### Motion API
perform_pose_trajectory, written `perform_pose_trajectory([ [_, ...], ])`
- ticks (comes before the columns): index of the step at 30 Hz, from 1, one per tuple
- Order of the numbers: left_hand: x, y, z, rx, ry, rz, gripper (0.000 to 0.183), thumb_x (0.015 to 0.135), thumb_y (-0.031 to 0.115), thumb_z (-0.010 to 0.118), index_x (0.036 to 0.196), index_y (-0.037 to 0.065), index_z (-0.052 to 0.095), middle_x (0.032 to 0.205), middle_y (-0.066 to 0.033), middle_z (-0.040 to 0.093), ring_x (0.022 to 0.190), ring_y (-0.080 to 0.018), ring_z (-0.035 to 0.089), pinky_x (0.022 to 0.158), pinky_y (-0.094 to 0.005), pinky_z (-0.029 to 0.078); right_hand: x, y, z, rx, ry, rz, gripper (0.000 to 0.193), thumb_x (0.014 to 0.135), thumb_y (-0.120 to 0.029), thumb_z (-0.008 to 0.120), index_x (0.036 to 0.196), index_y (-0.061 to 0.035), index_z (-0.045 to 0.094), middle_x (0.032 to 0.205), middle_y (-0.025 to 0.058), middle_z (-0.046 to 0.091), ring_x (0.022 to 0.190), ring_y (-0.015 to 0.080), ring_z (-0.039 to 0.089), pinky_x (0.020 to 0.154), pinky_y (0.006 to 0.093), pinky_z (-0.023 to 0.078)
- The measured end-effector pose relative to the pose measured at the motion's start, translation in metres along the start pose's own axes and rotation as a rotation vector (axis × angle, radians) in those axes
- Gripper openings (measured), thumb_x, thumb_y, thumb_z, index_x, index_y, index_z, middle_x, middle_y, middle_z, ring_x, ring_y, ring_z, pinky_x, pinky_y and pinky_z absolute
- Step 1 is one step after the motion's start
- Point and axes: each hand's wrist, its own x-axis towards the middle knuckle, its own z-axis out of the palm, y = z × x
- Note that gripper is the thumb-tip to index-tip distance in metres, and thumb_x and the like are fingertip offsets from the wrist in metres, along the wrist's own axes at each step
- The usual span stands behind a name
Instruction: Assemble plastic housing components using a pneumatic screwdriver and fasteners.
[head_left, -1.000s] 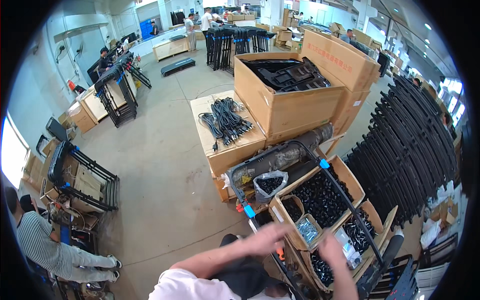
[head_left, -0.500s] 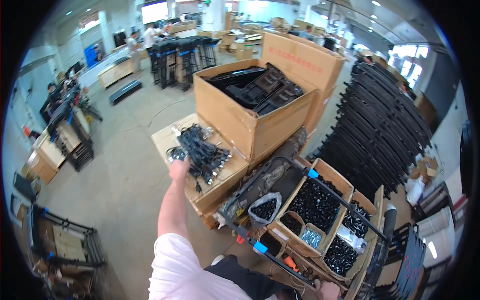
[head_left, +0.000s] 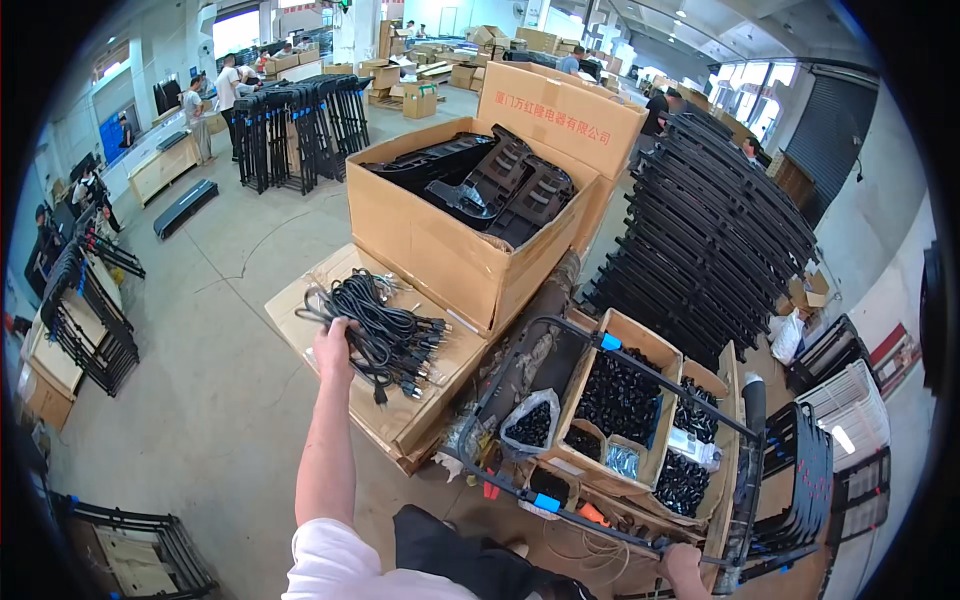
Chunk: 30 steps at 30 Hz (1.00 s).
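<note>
My left hand (head_left: 335, 345), with its arm stretched out, is closed on black cables (head_left: 310, 302) at the near left edge of a tangled cable pile (head_left: 380, 315). Plugs stick out along the pile's right side. The pile lies on a cardboard-covered surface (head_left: 300, 285), in front of a large open carton (head_left: 425, 245) of black moulded plastic parts (head_left: 510, 185). Low on the right, my right hand (head_left: 682, 565) is closed by the near corner of a black tubular frame (head_left: 590, 525); its fingers are partly hidden, and I cannot make out what they grip.
Inside the frame's span sit a wooden box (head_left: 625, 400) of small black parts, a plastic bag (head_left: 530, 420) of similar parts and an orange-handled tool (head_left: 592, 514). A tall stack of black frames (head_left: 710, 240) stands at right. Other people (head_left: 225, 100) work far left.
The view has shifted, so the carton and cables sit further left. My left hand stays at the cable pile, where loops now stand out around its fingers. My right hand remains near the frame's corner.
</note>
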Motion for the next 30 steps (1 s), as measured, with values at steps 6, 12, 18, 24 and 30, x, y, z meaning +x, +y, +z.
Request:
perform_pose_trajectory([
  [6, -0.076, 0.094, 0.043, -0.125, -0.246, 0.523, 0.013, 0.096, 0.008, 0.065, 0.105, 0.002, 0.058, 0.085, -0.0033, 0.063, 0.07, -0.0115, 0.061, 0.064, -0.0269, 0.05, 0.004, -0.004, -0.009, 0.03, -0.063, -0.029, 0.05, 0.079, -0.039, 0.078, 0.117, -0.0076, 0.07, 0.101, 0.0124, 0.079, 0.094, 0.0276, 0.078, 0.078, 0.0434, 0.062],
  [12, -0.195, 0.094, 0.07, 0.228, -0.839, 0.415, 0.023, 0.1, 0.017, 0.061, 0.118, 0.002, 0.058, 0.1, -0.0073, 0.062, 0.091, -0.0187, 0.061, 0.081, -0.0356, 0.052, 0.005, -0.007, -0.012, -0.008, -0.229, 0.048, 0.03, 0.085, -0.03, 0.069, 0.109, -0.0121, 0.076, 0.104, 0.0138, 0.079, 0.101, 0.0312, 0.076, 0.085, 0.0488, 0.06],
  [18, -0.316, -0.033, 0.08, 0.474, -1.418, 0.159, 0.051, 0.106, 0.041, 0.059, 0.137, 0.001, 0.051, 0.116, -0.0191, 0.067, 0.108, -0.0282, 0.065, 0.097, -0.0435, 0.052, 0.004, -0.013, -0.006, 0.131, -0.067, 0.062, 0.028, 0.087, -0.028, 0.063, 0.103, -0.0082, 0.074, 0.101, 0.0186, 0.077, 0.1, 0.0344, 0.076, 0.085, 0.0496, 0.059],
  [24, -0.372, -0.14, 0.067, 0.547, -1.588, 0.0, 0.04, 0.104, 0.037, 0.063, 0.118, 0.001, 0.054, 0.103, -0.0148, 0.066, 0.096, -0.0316, 0.067, 0.085, -0.0431, 0.052, -0.002, -0.024, -0.006, 0.215, 0.018, 0.149, 0.025, 0.094, -0.022, 0.058, 0.103, -0.0081, 0.076, 0.102, 0.0201, 0.078, 0.098, 0.0329, 0.077, 0.083, 0.0464, 0.061],
  [30, -0.373, -0.181, 0.068, 0.59, -1.527, 0.722, 0.04, 0.099, 0.034, 0.065, 0.117, -0.001, 0.058, 0.115, -0.022, 0.066, 0.112, -0.0406, 0.063, 0.098, -0.0473, 0.047, -0.006, -0.024, -0.016, 0.134, -0.162, 0.165, 0.026, 0.09, -0.022, 0.06, 0.103, -0.0059, 0.076, 0.101, 0.0201, 0.077, 0.098, 0.0372, 0.076, 0.083, 0.0449, 0.062],
])
